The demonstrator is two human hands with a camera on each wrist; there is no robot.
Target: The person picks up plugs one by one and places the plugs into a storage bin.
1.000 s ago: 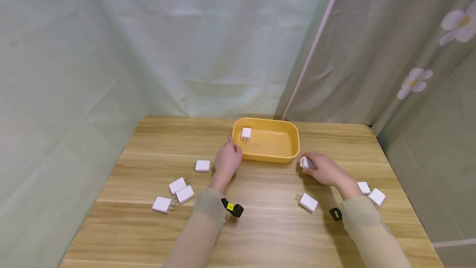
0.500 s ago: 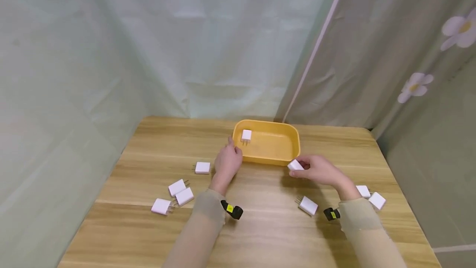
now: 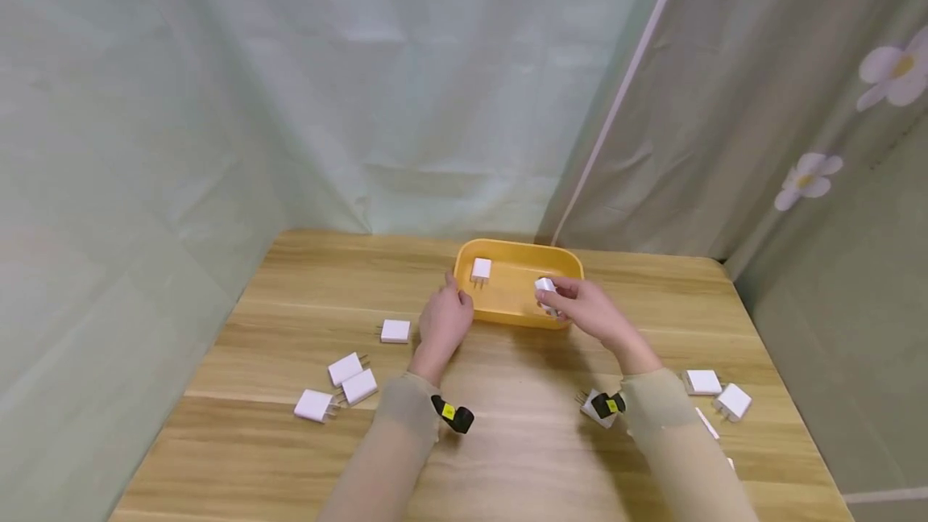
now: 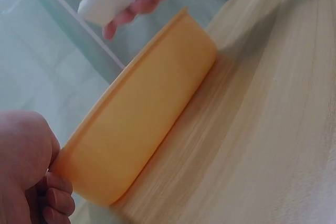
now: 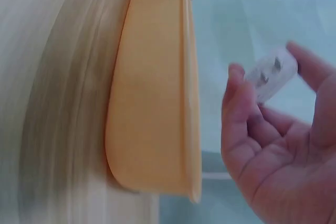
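We wear thin, sheer beige sleeves down to both wrists, in the lower middle of the head view. Each wrist carries a small black device with a yellow mark; our hands are bare.

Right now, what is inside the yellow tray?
One white plug adapter lies in the yellow tray near its left end. The right hand holds a second adapter above it, covering the floor beneath.
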